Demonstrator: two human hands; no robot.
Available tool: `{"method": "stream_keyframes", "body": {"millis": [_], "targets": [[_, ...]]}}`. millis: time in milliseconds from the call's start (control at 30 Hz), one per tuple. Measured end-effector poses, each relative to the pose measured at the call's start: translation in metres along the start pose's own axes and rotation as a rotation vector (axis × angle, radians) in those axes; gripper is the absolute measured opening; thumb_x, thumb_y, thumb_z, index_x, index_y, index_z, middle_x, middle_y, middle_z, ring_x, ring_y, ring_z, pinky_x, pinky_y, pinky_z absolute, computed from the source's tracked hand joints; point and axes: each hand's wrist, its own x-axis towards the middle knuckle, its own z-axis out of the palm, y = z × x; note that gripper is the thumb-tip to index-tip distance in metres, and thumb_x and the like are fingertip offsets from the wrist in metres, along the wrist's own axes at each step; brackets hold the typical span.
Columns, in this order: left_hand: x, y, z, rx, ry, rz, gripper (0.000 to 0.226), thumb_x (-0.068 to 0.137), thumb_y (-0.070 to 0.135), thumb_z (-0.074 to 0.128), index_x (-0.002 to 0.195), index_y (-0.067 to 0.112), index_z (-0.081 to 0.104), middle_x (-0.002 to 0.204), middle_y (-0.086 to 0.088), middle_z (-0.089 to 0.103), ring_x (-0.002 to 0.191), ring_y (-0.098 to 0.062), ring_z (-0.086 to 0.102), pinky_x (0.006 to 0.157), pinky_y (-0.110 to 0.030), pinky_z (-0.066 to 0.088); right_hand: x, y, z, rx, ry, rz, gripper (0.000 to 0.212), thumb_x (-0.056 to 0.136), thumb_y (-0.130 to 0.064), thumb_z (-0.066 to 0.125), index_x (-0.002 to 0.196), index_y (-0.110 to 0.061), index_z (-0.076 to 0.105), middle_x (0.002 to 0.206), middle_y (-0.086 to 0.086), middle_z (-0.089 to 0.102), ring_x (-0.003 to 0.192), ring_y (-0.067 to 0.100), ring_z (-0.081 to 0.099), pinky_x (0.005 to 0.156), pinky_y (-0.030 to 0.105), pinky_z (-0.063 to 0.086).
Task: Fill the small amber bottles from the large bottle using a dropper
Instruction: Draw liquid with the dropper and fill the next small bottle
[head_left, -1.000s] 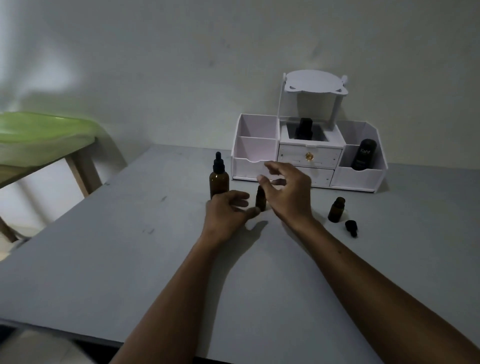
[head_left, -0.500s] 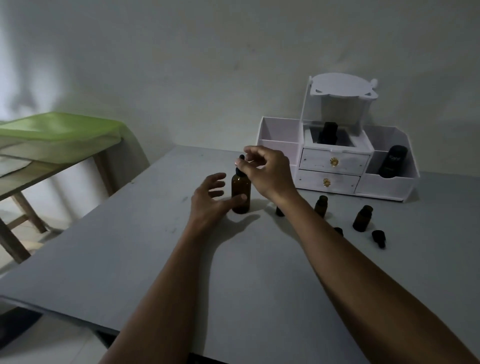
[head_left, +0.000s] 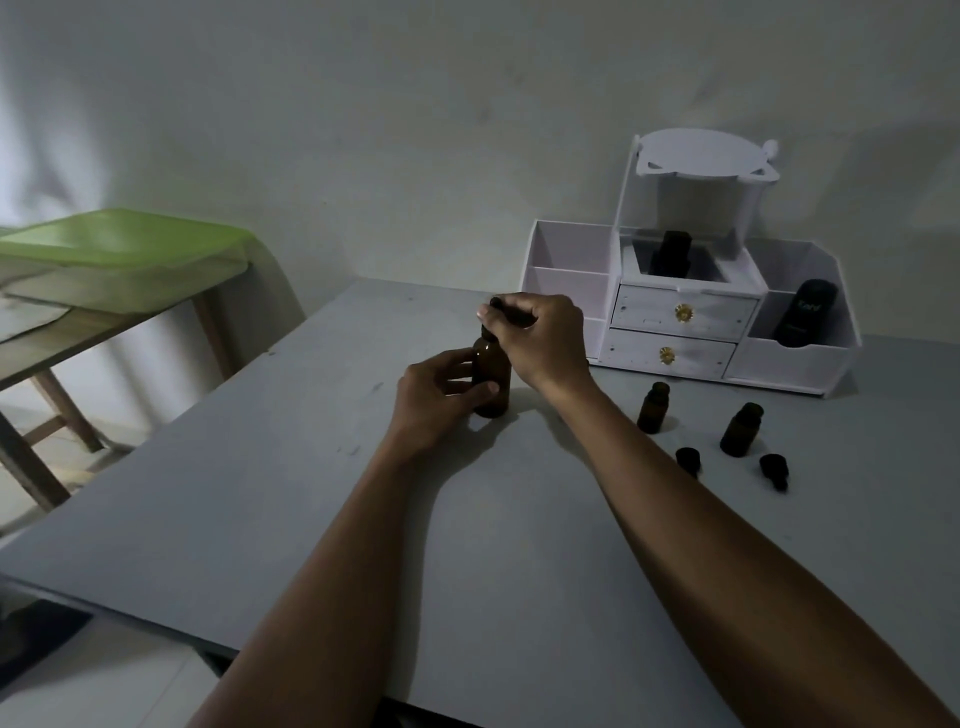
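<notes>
L hand (head_left: 435, 401) has closed round big bottle (head_left: 492, 375), R hand (head_left: 540, 338) grips dropper (head_left: 497, 303); grey table (head_left: 260, 493), wall (head_left: 363, 130).

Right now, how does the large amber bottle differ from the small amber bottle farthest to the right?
The large bottle is taller and wider than the small bottle. The large bottle carries its dropper cap, which the right hand grips; the small bottle stands uncapped. The left hand holds the large bottle's body; nothing touches the small bottle. Both are dark amber and stand upright on the grey table.
</notes>
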Motion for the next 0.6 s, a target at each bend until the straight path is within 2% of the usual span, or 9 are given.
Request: {"method": "stream_keyframes", "body": {"millis": [133, 233, 333, 600], "targets": [[0.0001, 0.0004, 0.0003, -0.002, -0.003, 0.008, 0.053, 0.08, 0.013, 0.081, 0.128, 0.023, 0.061, 0.106, 0.005, 0.07, 0.086, 0.005, 0.069, 0.07, -0.011, 0.052, 0.0017, 0.0005, 0.0024, 0.006, 0.028, -0.006, 0.018, 0.085, -0.019, 0.075, 0.097, -0.006, 0.079, 0.091, 0.006, 0.078, 0.076, 0.007, 0.069, 0.076, 0.011, 0.052], [-0.0005, -0.0003, 0.0012, 0.003, 0.0, 0.01, 0.053, 0.08, 0.016, 0.08, 0.13, 0.02, 0.062, 0.111, 0.003, 0.071, 0.094, -0.003, 0.069, 0.072, -0.011, 0.053, 0.004, -0.0004, 0.004, 0.014, 0.053, 0.008, 0.014, 0.085, -0.017, 0.075, 0.091, -0.005, 0.079, 0.084, 0.007, 0.077, 0.071, 0.01, 0.069, 0.075, 0.019, 0.056], [0.0002, -0.0016, 0.0014, 0.021, -0.002, 0.013, 0.052, 0.081, 0.018, 0.08, 0.13, 0.02, 0.062, 0.113, 0.002, 0.07, 0.095, -0.001, 0.068, 0.071, -0.01, 0.052, 0.0059, -0.0004, 0.0051, 0.015, 0.056, 0.026, 0.014, 0.085, -0.016, 0.075, 0.09, -0.004, 0.079, 0.083, 0.009, 0.077, 0.071, 0.013, 0.07, 0.075, 0.025, 0.058], [-0.0009, -0.002, 0.003, 0.02, 0.008, -0.004, 0.055, 0.08, 0.021, 0.081, 0.131, 0.018, 0.062, 0.115, 0.001, 0.071, 0.099, -0.007, 0.069, 0.073, -0.013, 0.053, 0.0036, -0.0011, 0.0047, -0.003, 0.051, -0.011, 0.013, 0.086, -0.015, 0.074, 0.09, -0.003, 0.079, 0.084, 0.008, 0.077, 0.072, 0.013, 0.071, 0.073, 0.02, 0.056]]}}
